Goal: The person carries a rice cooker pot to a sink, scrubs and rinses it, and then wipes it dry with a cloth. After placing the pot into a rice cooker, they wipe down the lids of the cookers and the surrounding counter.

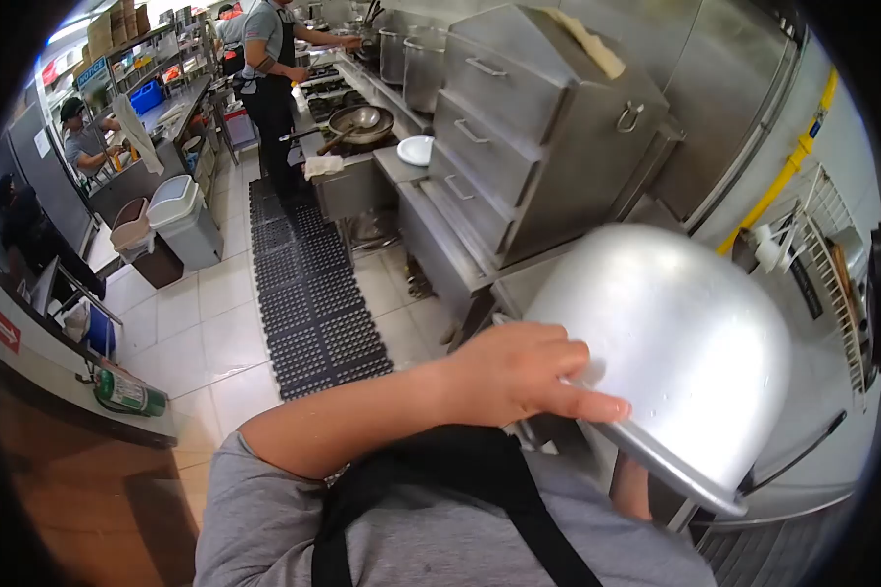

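Note:
A large, shiny metal pot (671, 333) is held up in front of me, tilted, with its rounded bottom upward and its rolled rim toward my body. Water drops show on its outer wall. My left hand (524, 377) is closed on the pot's near left edge, with the thumb stretched along the rim. Of my right arm, only a piece of forearm shows below the rim; the pot hides the right hand and its fingers. The pot's inside faces away from view.
A steel drawer cabinet (519, 127) stands just beyond the pot. Farther off, a person in an apron (269, 73) works at a stove bearing a wok (360, 125). A black rubber mat (308, 284) covers the aisle. A wire rack (837, 293) hangs at right.

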Demonstrator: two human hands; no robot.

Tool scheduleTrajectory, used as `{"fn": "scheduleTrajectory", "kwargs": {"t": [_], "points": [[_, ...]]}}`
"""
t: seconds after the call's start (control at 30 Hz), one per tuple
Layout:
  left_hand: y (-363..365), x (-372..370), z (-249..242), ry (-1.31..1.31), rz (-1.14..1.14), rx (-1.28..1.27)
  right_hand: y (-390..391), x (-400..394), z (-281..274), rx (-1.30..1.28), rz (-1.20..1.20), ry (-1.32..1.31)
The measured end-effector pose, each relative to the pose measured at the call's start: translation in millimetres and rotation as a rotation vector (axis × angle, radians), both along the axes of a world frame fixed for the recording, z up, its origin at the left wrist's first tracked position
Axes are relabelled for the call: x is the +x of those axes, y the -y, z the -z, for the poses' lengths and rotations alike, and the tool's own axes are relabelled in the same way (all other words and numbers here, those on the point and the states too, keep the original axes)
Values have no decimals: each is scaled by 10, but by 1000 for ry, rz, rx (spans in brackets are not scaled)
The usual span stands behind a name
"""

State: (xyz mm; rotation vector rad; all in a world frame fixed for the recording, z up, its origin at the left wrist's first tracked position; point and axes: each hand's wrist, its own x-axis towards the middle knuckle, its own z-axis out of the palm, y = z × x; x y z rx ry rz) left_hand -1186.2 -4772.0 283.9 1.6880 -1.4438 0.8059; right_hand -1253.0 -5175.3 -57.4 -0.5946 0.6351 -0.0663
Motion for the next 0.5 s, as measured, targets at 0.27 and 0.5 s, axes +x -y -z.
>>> {"fn": "scheduleTrajectory", "kwargs": {"t": [0.27, 0.5], "points": [[-1866, -693, 196, 98, -332, -58, -1600, 65, -26, 28, -211, -45], [-3065, -1031, 415, 91, -743, -102, -3337, 1047, -37, 82, -525, -32]]}}
